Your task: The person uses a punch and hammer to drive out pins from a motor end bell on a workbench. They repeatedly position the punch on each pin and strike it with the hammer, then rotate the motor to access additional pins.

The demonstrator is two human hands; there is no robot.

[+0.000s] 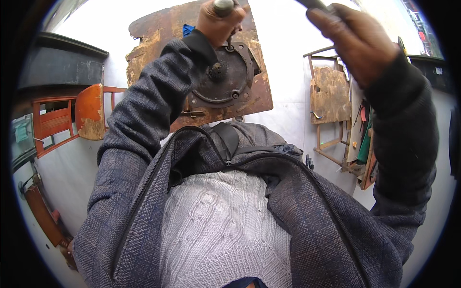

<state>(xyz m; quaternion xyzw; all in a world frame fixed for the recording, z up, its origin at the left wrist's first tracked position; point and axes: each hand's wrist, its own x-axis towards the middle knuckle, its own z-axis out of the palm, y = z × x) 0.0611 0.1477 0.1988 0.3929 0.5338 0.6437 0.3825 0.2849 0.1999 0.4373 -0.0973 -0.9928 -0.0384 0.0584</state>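
Observation:
My left hand is closed around an upright metal tool with a rounded grey top. It stands over the far edge of a dark round metal plate with a toothed hub in the middle. A bolt or eye at the plate's rim lies just below this hand; whether the tool touches it, I cannot tell. Raised at the upper right, my right hand grips a grey handle, blurred, whose far end is out of the picture.
The plate rests on a worn brown board, with a small metal rod near its front edge. To the left stands an orange wooden chair. A worn wooden stool stands on the right, beside a bin of tools.

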